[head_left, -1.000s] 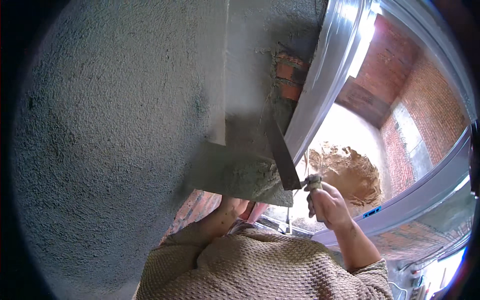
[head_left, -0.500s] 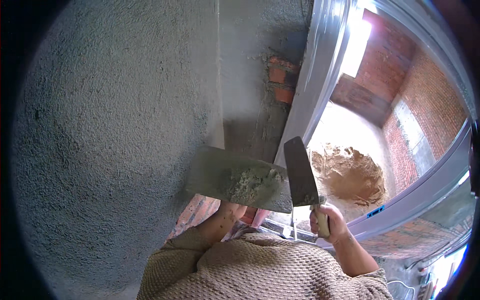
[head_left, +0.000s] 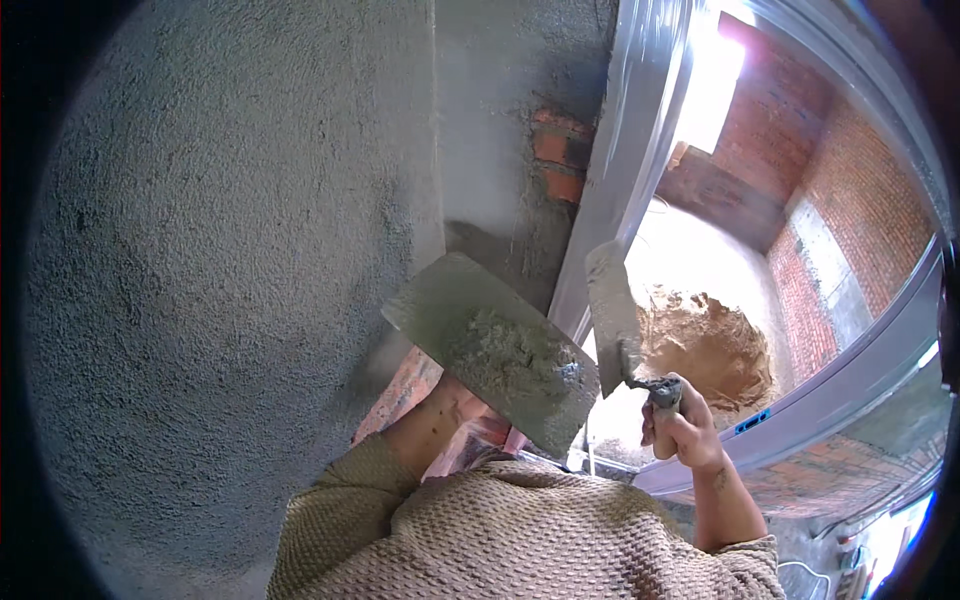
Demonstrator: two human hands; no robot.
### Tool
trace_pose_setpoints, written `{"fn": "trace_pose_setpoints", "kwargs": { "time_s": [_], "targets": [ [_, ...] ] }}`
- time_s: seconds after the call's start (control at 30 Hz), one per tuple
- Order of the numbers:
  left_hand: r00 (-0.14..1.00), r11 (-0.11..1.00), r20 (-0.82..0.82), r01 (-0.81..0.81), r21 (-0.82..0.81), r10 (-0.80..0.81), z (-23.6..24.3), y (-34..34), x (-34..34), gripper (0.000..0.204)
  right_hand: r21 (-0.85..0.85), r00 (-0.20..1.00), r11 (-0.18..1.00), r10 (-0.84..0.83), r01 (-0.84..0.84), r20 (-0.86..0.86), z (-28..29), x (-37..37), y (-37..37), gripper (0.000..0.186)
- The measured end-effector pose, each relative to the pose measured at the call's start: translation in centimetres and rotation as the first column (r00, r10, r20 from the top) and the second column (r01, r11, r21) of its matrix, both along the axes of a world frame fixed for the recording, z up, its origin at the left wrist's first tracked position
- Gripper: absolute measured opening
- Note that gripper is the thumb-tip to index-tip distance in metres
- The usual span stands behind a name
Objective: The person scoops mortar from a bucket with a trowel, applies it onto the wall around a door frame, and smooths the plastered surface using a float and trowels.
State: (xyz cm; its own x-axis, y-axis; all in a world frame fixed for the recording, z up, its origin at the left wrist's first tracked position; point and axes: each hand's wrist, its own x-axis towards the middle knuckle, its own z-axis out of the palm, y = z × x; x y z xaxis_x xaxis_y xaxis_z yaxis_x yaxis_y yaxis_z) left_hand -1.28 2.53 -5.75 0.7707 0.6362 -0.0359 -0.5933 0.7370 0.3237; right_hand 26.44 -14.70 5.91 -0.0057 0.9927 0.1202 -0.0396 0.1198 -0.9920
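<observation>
A grey rectangular plasterer's hawk (head_left: 440, 300) lies slantwise in front of my chest, its right end nearer me. Wet mortar (head_left: 505, 350) is heaped on its middle and right part. My left hand (head_left: 457, 402) holds the hawk from below, and the board hides most of the fingers. To the right, my right hand (head_left: 690, 425) is closed round the handle of a plastering trowel (head_left: 612, 305). The trowel's mortar-smeared blade points up and away from me, just beyond the hawk's right edge. Its shank and the top of its handle are caked with mortar.
A rough plastered wall (head_left: 230, 280) fills the left side. In the corner, a narrow strip shows exposed bricks (head_left: 560, 165). A pale plastic-wrapped frame (head_left: 640, 130) borders an opening. Beyond it lie a sand pile (head_left: 710, 350) and brick walls (head_left: 860, 200). A blue level (head_left: 752, 422) sits on the frame.
The hawk has turned, its right end swinging toward me and its far edge rising. My right hand has moved slightly right, and the trowel has rolled over to show its mortar-smeared, shank side.
</observation>
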Motion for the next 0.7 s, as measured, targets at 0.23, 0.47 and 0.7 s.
{"fn": "trace_pose_setpoints", "kwargs": {
  "time_s": [0.23,0.47,0.7],
  "targets": [
    [0.993,0.991,0.058,0.099,0.085,-0.104,2.4,0.1,0.0,0.030,-0.066,0.994,0.994,-0.079,0.084,0.072,0.8,0.4,-0.6,0.020],
    [0.995,1.000,0.095,-0.006,-0.008,0.007,2.6,-0.9,1.0,0.029,-0.039,0.993,0.993,-0.114,0.116,0.041,0.0,1.5,-0.4,0.020],
    [0.947,0.950,0.194,-0.282,0.134,0.254,-0.2,-2.1,1.1,0.033,-0.036,0.962,0.962,-0.272,0.272,0.003,-2.4,0.0,0.1,0.022]
  ]
}}
